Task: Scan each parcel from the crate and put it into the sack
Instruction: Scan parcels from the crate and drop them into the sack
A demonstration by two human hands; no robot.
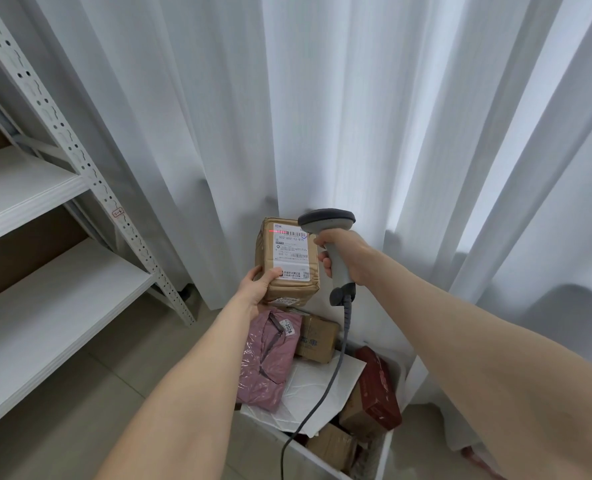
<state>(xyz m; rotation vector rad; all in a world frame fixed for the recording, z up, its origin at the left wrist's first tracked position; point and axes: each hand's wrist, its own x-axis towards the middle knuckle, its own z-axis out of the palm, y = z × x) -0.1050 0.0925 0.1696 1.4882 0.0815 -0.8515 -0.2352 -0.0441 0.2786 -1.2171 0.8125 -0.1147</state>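
Note:
My left hand (257, 285) holds a brown taped parcel (287, 261) upright by its lower left corner, its white shipping label facing me. My right hand (348, 256) grips a grey barcode scanner (327, 221) just right of the parcel. A red scan line falls across the barcode at the top of the label. Below them stands the white crate (386, 452), with a pink bagged parcel (270, 358), a white padded envelope (308, 386), a dark red box (379, 389) and brown boxes (318, 337) inside. The sack is not in view.
A white metal shelving unit (45, 282) fills the left side, its perforated post (90, 171) slanting down to the floor. White curtains (356, 116) hang behind the parcel. The scanner's grey cable (325, 386) trails down over the crate. Beige floor tiles lie between shelf and crate.

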